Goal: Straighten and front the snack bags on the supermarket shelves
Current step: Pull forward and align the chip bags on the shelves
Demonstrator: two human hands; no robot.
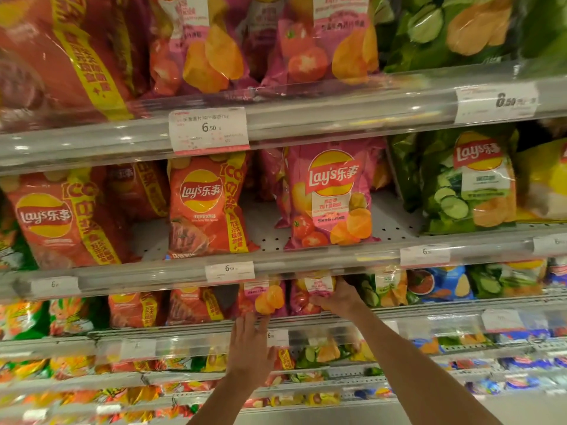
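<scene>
**Hands at the third shelf of the crisp aisle**

My right hand (336,297) reaches under the shelf lip and grips a pink tomato bag (310,297) standing at the shelf front. My left hand (250,345) is spread, fingers straight, fingertips at the shelf edge (184,328) just below a neighbouring pink bag (264,299). Above, a white perforated shelf (389,222) carries red, pink and green bags with bare gaps between them. Clear rails hold price tags (209,130). Lower shelves blur.
</scene>
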